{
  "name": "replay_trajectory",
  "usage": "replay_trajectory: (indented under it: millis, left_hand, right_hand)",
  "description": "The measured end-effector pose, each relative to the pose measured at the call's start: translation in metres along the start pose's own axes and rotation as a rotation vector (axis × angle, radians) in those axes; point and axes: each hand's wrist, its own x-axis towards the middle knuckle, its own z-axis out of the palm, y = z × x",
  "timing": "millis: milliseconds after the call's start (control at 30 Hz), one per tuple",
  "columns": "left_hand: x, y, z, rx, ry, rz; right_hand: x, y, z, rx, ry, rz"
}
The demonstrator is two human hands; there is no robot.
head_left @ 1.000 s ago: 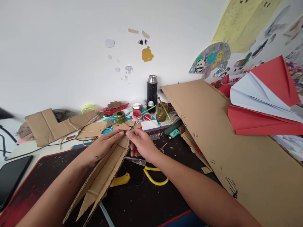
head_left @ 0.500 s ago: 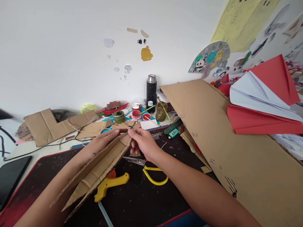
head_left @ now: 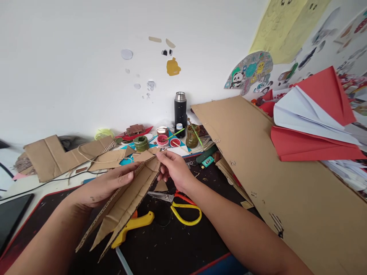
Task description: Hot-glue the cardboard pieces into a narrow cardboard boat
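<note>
Two hands hold the cardboard [head_left: 127, 202], a long folded trough, in the air above the mat [head_left: 183, 248]. The right hand [head_left: 173, 168] pinches its far end between thumb and fingers. The left hand [head_left: 109, 185] lies along the outside of its left wall; most of these fingers are hidden, so I cannot tell how firmly they grip.

The first danger, I think, is at the pinched end: too much pressure may crush the corner, and too little may let the fold spring open. The near end, cut into points, has no support, so a twist between the hands could bend or tear it at the crease.

Below lie the yellow tool [head_left: 133, 226] and the scissors [head_left: 169, 198]. If the trough is lowered carelessly, one point may catch on the tool, or the right wrist may knock the scissors.

Towards the far edge of the bench [head_left: 23, 185], the green jar [head_left: 141, 144] and the pink jar [head_left: 162, 141] seem uncovered; a quick push forward could spill them. Along the right edge the big sheet [head_left: 243, 152] lies slanted, and an outward elbow might shift it.
</note>
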Motion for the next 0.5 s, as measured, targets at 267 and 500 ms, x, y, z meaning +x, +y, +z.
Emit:
replay_trajectory:
  millis: [267,500]
  left_hand:
    - [-0.0009,0.0045,0.0033,-0.136,-0.16,-0.106]
    - [-0.0012,0.0052,-0.0018,-0.009,-0.183,-0.007]
  right_hand:
    - [-0.001,0.0001,-0.0012,-0.043,-0.01,-0.044]
    - [0.0002,0.0012,-0.0008,-0.034,0.002,-0.04]
